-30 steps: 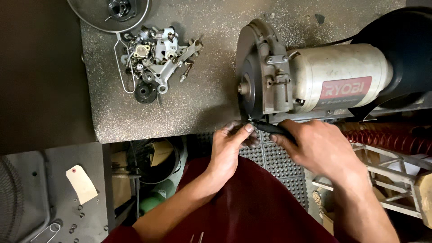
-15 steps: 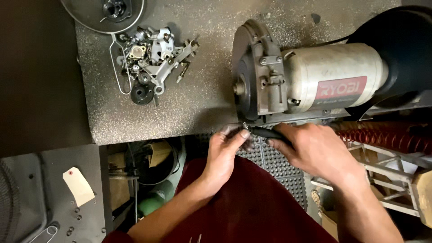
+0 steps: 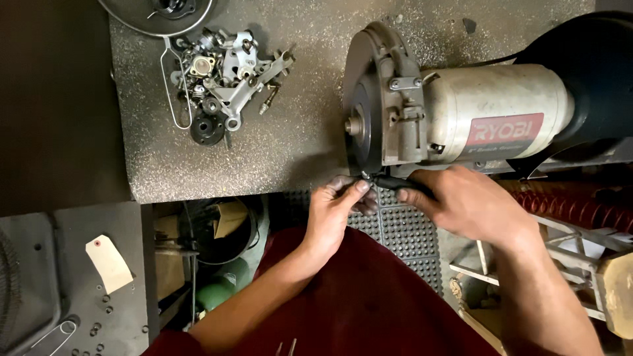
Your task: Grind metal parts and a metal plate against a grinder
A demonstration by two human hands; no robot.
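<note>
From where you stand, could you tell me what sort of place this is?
Probably a repair workshop: a bench grinder sits on a speckled workbench, a pile of small metal parts lies nearby, and rubber matting covers the floor.

The bench point(image 3: 297, 151) top is rough, speckled grey, like matt stone or grit. At its right edge the grinder point(image 3: 461, 125) has a dull cast-metal guard and a smooth, scuffed cream housing. Near the left corner lies a heap of bare metal parts point(image 3: 221, 72), partly shiny. The pliers point(image 3: 402, 186) have matt black handles. The tag point(image 3: 109, 262) is plain paper. The floor mat point(image 3: 402, 231) looks like studded rubber.
</note>
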